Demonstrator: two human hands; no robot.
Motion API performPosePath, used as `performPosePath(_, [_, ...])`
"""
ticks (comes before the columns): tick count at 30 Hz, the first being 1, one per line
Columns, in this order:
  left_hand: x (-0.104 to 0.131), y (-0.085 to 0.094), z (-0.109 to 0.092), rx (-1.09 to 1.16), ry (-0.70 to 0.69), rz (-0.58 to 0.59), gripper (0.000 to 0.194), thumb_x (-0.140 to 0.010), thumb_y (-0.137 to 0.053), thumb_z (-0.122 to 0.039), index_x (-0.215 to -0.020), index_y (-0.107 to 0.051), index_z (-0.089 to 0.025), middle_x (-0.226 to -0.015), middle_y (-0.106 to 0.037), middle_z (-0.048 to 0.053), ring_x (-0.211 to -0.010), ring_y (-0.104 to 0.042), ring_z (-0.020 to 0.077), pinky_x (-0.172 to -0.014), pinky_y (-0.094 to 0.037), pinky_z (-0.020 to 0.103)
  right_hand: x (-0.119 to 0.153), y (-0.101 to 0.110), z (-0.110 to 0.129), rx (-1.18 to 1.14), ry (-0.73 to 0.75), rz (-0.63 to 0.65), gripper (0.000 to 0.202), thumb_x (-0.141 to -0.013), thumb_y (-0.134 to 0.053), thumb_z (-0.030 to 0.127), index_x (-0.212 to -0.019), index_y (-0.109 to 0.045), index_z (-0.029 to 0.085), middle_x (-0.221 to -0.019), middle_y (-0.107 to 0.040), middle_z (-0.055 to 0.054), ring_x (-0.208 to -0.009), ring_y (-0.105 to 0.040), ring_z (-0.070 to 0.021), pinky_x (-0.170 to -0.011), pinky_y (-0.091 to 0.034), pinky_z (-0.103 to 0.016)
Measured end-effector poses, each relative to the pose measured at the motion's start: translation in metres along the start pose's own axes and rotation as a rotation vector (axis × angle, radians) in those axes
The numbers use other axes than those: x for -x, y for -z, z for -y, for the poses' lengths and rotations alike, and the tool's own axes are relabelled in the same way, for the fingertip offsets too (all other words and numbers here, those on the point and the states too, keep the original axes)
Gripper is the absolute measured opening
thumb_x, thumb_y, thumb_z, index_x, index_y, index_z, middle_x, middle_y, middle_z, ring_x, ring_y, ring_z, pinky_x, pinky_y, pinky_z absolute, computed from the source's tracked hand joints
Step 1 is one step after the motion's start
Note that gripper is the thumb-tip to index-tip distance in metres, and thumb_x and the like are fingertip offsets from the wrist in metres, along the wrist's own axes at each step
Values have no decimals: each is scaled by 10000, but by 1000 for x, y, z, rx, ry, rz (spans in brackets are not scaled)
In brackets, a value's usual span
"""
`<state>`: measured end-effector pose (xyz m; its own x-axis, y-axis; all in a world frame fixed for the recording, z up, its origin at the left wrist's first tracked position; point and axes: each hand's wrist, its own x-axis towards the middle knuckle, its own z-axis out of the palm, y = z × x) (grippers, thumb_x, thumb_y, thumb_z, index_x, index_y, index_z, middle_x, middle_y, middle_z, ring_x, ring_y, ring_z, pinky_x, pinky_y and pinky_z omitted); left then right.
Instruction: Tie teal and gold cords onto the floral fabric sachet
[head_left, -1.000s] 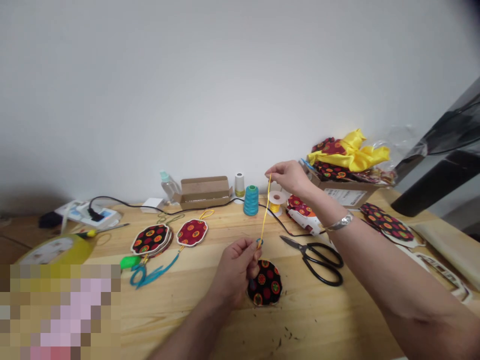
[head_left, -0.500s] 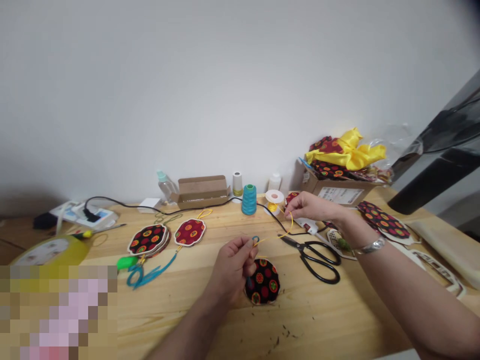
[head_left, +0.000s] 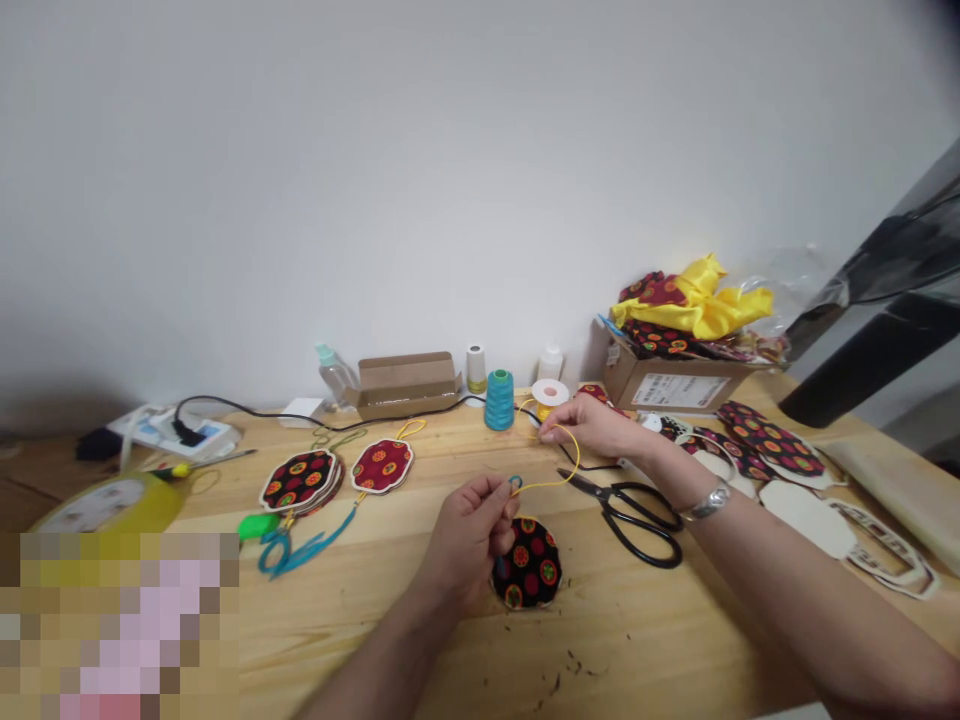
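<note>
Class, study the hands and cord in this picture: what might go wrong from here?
The slack yellow cord could snag on the scissors, whose blades lie close to its curve in view. The small blue loop might slip, as the left hand seems to pinch it by fingertips alone.

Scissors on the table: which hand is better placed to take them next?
The right hand, probably: it is nearer to the scissors, though it pinches the yellow cord. The left hand is farther away and holds the blue loop.

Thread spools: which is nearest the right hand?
The wide-flanged spool of yellow cord; the teal cone and slim white spool stand farther left.
</note>
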<state>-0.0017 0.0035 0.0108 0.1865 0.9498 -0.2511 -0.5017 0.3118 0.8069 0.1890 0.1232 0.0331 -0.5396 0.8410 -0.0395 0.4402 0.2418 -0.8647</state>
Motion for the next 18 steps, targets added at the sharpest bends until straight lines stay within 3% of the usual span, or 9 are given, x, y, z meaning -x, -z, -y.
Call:
performPosePath(3, [-1, 1, 0, -5, -11, -10, 289, -659, -715, -343, -667, -525, -126, -534, -438, -64, -412, -221, 5, -383, -176, 149, 10, 8, -2, 17, -11, -9, 336, -642, -678, 416, -754, -716, 101, -660, -655, -28, -601, -535, -114, -596, -412, -234])
performPosePath(12, [-1, 0, 0, -3, -24, -41, 283, -657, -713, -334, -664, -520, -127, -535, -436, -63, -409, -243, 7, -387, -181, 157, 51, 57, 4, 62, -161, -211, 297, -676, -642, 424, -765, -676, 142, -764, -687, -57, -670, -593, -151, -606, -444, -248])
performPosePath(15, [-1, -1, 0, -1, -16, -46, 289, -645, -722, -331, -666, -521, -124, -529, -433, -65, -401, -236, 2, -383, -172, 155, 53, 63, 2, 190, -201, -419, 247, -689, -616, 376, -748, -672, 142, -739, -684, -67, -663, -596, -174, -614, -445, -271])
performPosePath(18, [-1, -1, 0, 3, -9, -50, 296, -639, -726, -334, -660, -520, -123, -527, -438, -65, -397, -223, -2, -380, -167, 150, 45, 61, 4, 361, -175, -770, 238, -732, -552, 322, -807, -678, 134, -747, -679, -77, -660, -586, -188, -632, -436, -299])
